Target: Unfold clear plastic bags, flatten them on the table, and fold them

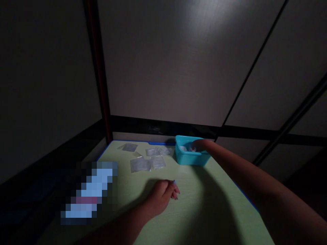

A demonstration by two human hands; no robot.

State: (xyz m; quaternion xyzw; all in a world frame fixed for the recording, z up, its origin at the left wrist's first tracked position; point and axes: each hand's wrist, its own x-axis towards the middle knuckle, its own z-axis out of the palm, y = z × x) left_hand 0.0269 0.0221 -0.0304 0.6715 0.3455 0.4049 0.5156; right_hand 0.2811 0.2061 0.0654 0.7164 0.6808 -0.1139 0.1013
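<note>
My left hand [166, 192] rests low over the table, its fingers curled in and the thumb laid along them. A small pale blue spot shows at the thumb tip; whether anything is inside the fingers is hidden. My right hand [199, 145] reaches over the rim into a turquoise plastic basket [191, 159] at the table's far right. Whitish items [183, 148] lie inside the basket by the fingertips, which are too dark and covered to make out. Left of the basket, several flat clear plastic packets [141, 164] lie spread on the table.
The pale green table [194, 204] has a blue edge and stands against dark panelled walls [163, 68]. A blurred-out bright rectangle [94, 190] is at the table's left side. My right arm crosses the table's right edge and throws a long shadow.
</note>
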